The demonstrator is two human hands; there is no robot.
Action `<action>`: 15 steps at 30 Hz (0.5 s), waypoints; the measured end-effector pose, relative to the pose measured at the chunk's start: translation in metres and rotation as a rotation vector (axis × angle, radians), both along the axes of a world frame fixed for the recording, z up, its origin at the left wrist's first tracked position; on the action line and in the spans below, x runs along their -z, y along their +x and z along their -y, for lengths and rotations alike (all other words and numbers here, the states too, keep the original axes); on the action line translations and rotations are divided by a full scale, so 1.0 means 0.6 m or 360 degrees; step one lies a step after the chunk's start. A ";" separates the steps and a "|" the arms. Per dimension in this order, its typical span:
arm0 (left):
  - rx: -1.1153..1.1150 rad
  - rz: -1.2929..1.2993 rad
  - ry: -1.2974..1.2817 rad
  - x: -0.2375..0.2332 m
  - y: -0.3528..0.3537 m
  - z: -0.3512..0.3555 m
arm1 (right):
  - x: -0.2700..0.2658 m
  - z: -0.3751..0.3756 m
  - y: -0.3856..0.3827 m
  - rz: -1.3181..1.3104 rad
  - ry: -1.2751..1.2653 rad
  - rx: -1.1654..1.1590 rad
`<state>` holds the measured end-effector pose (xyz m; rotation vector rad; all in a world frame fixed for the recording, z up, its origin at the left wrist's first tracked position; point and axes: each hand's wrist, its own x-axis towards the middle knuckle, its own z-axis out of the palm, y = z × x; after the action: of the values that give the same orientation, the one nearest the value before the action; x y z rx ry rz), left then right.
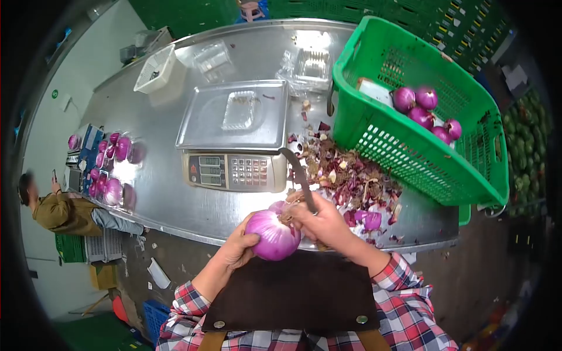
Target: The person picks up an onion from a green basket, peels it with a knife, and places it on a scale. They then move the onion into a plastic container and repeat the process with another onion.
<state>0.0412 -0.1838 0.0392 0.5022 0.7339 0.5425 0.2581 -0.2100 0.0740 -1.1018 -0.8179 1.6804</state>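
Two hands (316,221), one held onion (273,235) (purple), one scale (234,140)

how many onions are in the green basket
5 in sight: one at the back left, one right beside it, one just nearer, and two further right, touching. The green basket's near wall may hide more.

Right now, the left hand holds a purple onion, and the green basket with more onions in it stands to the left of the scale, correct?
Not quite: the head view shows the green basket to the right of the scale. The left hand does hold a purple onion, and the basket has more onions in it.
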 end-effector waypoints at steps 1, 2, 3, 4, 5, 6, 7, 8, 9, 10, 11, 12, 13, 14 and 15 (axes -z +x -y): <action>0.0030 0.0072 0.0044 0.017 -0.011 0.005 | 0.005 0.006 0.006 0.0457 0.0164 0.0054; 0.0019 0.0094 -0.0014 0.025 -0.021 0.007 | 0.022 0.014 0.015 0.0839 0.0549 0.0021; 0.0006 0.0116 -0.0073 0.031 -0.029 0.010 | 0.047 0.027 0.023 0.1220 0.0934 -0.0023; -0.0006 0.0133 -0.0135 0.036 -0.036 0.014 | 0.062 0.043 0.026 0.1596 0.1318 -0.0073; 0.0007 0.0139 -0.0183 0.042 -0.042 0.017 | 0.049 0.059 0.025 0.1657 0.1111 -0.0356; 0.0023 0.0146 -0.0226 0.047 -0.046 0.017 | 0.038 0.064 0.020 0.1729 0.1106 -0.0403; 0.0040 0.0154 -0.0264 0.052 -0.049 0.016 | 0.029 0.066 0.015 0.1804 0.1102 -0.0449; 0.0053 0.0153 -0.0268 0.060 -0.053 0.017 | 0.026 0.068 0.009 0.1879 0.1096 -0.0495; 0.0065 0.0151 -0.0272 0.068 -0.058 0.020 | 0.029 0.066 0.008 0.1956 0.1116 -0.0471; 0.0074 0.0149 -0.0274 0.072 -0.060 0.020 | 0.033 0.065 0.006 0.1978 0.1137 -0.0465; 0.0130 0.0106 -0.0261 0.067 -0.058 0.019 | 0.038 0.064 0.003 0.1998 0.1159 -0.0462; 0.0182 0.0064 -0.0246 0.055 -0.054 0.017 | 0.042 0.063 0.003 0.2018 0.1184 -0.0462; 0.0231 0.0023 -0.0232 0.043 -0.049 0.016 | 0.046 0.063 0.004 0.2036 0.1190 -0.0457; 0.0262 0.0019 -0.0227 0.031 -0.044 0.014 | 0.050 0.063 0.005 0.2051 0.1196 -0.0454; 0.0291 0.0014 -0.0220 0.019 -0.039 0.011 | 0.054 0.064 0.004 0.2066 0.1203 -0.0452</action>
<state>0.0181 -0.1904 0.0277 0.4326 0.7038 0.3207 0.2606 -0.2486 0.0416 -1.4589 -2.2480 0.4917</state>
